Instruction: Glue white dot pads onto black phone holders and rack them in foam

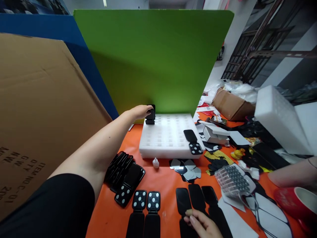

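My left hand point(141, 111) reaches far forward and grips a black hinged case point(150, 115) at the back left corner of the white foam block point(170, 152). Another opened case point(195, 148), with white dots in one half, lies at that block's front right. My right hand point(204, 224) is low in view, thumb and fingers pinched together over several opened black cases point(195, 195); what is in the pinch, if anything, is too small to make out. Two opened cases with white dots point(153, 201) lie left of it. A small white dropper bottle point(156, 163) stands before the foam.
Stacked black cases point(123, 175) lie at left beside a big cardboard box point(37, 109). Mirror-like plates point(187, 169) are in front of the foam. A green board point(153, 59) stands behind. At right are a clear tray point(232, 180), a red mug point(294, 201) and a cable.
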Motion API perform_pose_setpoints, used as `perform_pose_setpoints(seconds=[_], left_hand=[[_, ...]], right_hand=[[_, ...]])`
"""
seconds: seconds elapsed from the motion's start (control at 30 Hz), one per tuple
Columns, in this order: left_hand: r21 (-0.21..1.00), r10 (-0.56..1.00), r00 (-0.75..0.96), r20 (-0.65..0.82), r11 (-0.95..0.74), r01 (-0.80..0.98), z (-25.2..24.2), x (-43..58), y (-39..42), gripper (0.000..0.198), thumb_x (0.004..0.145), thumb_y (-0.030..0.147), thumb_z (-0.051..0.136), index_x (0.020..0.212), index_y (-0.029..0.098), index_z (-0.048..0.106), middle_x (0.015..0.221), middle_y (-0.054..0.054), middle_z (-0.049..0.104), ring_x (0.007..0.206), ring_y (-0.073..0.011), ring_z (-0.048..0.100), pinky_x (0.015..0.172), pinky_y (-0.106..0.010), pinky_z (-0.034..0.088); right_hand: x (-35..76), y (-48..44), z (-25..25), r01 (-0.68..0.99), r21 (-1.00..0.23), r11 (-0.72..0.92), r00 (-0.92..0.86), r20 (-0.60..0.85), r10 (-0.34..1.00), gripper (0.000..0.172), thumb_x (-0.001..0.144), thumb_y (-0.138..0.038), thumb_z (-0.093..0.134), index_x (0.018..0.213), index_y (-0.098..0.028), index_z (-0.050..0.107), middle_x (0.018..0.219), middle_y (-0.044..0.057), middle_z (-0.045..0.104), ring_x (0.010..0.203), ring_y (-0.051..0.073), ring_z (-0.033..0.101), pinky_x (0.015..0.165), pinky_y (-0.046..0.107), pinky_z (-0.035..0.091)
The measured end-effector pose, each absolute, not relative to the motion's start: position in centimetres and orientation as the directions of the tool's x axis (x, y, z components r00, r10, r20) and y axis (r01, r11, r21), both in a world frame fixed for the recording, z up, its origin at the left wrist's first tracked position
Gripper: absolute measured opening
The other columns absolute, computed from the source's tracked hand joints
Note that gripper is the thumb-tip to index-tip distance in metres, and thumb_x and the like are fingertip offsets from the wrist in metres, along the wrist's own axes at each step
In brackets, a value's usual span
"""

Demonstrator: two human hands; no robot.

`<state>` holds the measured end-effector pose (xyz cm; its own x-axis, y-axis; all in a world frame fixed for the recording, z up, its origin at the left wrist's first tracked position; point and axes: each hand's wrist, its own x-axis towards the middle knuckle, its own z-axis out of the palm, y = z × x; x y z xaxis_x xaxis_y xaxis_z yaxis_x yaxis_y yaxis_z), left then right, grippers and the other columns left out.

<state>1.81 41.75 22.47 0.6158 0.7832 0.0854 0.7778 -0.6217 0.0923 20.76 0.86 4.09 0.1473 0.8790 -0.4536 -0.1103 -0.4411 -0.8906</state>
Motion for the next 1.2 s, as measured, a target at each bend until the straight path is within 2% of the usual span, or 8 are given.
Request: perform_pose_setpoints(seconds=[0.17, 0.37, 0.57, 0.67, 0.8, 0.97, 1.07, 1.2], left_hand=[[0.088, 0.798, 0.6, 0.062, -0.603, 0.793, 19.2, 3.0, 41.9, 0.032, 0.085, 0.024, 0.041, 0.116, 0.019, 0.045, 0.117, -0.008, 0.049, 0.101, -0.0208, 0.048, 0.082, -0.028, 0.035], [0.07, 0.848, 0.524, 0.079, -0.529, 0.846, 18.6, 2.1, 41.1, 0.033, 0.085, 0.024, 0.04, 0.117, 0.017, 0.044, 0.112, -0.011, 0.049, 0.102, -0.0245, 0.046, 0.082, -0.034, 0.037], [0.117, 0.735, 0.495, 0.464, -0.604, 0.788, 20.1, 3.6, 33.7, 0.045, 0.085, 0.026, 0.042, 0.13, 0.021, 0.033, 0.126, -0.01, 0.039, 0.113, -0.0269, 0.038, 0.092, -0.04, 0.03], [0.31, 0.662, 0.677, 0.322, -0.749, 0.585, 17.5, 4.4, 25.6, 0.04, 0.086, 0.031, 0.04, 0.125, 0.022, 0.038, 0.113, -0.006, 0.052, 0.104, -0.0209, 0.048, 0.088, -0.034, 0.037], [0.567, 0.496, 0.868, -0.007, -0.713, 0.412, 11.5, 4.0, 16.8, 0.056, 0.078, 0.035, 0.054, 0.129, 0.026, 0.034, 0.131, -0.006, 0.041, 0.119, -0.0231, 0.038, 0.097, -0.037, 0.032], [0.877, 0.424, 0.814, -0.397, -0.088, 0.473, 7.0, 2.9, 14.3, 0.073, 0.067, 0.037, 0.065, 0.13, 0.019, 0.032, 0.115, -0.012, 0.055, 0.102, -0.0246, 0.054, 0.083, -0.035, 0.043], [0.861, 0.249, 0.826, -0.505, 0.208, 0.464, 6.7, 2.0, 14.4, 0.062, 0.065, 0.035, 0.067, 0.119, 0.017, 0.044, 0.094, -0.006, 0.063, 0.084, -0.02, 0.06, 0.073, -0.03, 0.046], [0.852, 0.281, 0.823, -0.494, 0.343, 0.395, 6.9, 1.4, 14.1, 0.046, 0.062, 0.033, 0.07, 0.102, 0.017, 0.053, 0.087, -0.001, 0.061, 0.078, -0.0154, 0.058, 0.066, -0.025, 0.045]], right_hand=[[21.6, 0.6, 5.1, 0.039, -0.892, -0.451, 0.144, -0.441, 0.886, 0.04, 0.071, -0.053, 0.055, 0.093, -0.02, 0.066, 0.098, 0.009, 0.066, 0.092, 0.024, 0.061, 0.086, 0.034, 0.045], [20.5, -1.7, 5.2, 0.609, -0.734, -0.3, 0.161, -0.256, 0.953, 0.031, 0.08, -0.037, 0.045, 0.103, -0.024, 0.061, 0.109, 0.008, 0.059, 0.099, 0.024, 0.055, 0.085, 0.034, 0.043], [17.8, -1.6, 4.7, 0.873, -0.352, -0.336, 0.267, -0.231, 0.935, 0.069, 0.066, -0.039, 0.064, 0.129, -0.021, 0.039, 0.119, 0.013, 0.05, 0.098, 0.031, 0.054, 0.078, 0.039, 0.045], [17.2, -0.8, 4.5, 0.869, -0.313, -0.384, 0.31, -0.259, 0.915, 0.079, 0.062, -0.033, 0.068, 0.131, -0.016, 0.035, 0.113, 0.015, 0.052, 0.095, 0.033, 0.055, 0.079, 0.042, 0.044], [17.0, -1.2, 3.5, 0.763, -0.592, -0.261, 0.193, -0.178, 0.965, 0.066, 0.074, -0.021, 0.053, 0.135, -0.02, 0.027, 0.123, 0.011, 0.049, 0.11, 0.026, 0.049, 0.091, 0.038, 0.04], [17.0, -2.9, 2.8, 0.314, -0.918, -0.241, 0.184, -0.19, 0.964, 0.055, 0.083, -0.026, 0.042, 0.135, -0.025, 0.023, 0.116, 0.007, 0.055, 0.107, 0.019, 0.051, 0.092, 0.036, 0.039], [17.1, -3.0, 3.2, -0.012, -0.959, -0.283, 0.2, -0.28, 0.939, 0.055, 0.083, -0.03, 0.046, 0.134, -0.023, 0.026, 0.105, 0.007, 0.059, 0.099, 0.018, 0.056, 0.092, 0.036, 0.04], [17.7, -2.4, 4.1, -0.332, -0.899, -0.285, 0.246, -0.374, 0.894, 0.052, 0.078, -0.036, 0.055, 0.125, -0.023, 0.038, 0.105, 0.006, 0.059, 0.096, 0.019, 0.057, 0.09, 0.037, 0.04]])
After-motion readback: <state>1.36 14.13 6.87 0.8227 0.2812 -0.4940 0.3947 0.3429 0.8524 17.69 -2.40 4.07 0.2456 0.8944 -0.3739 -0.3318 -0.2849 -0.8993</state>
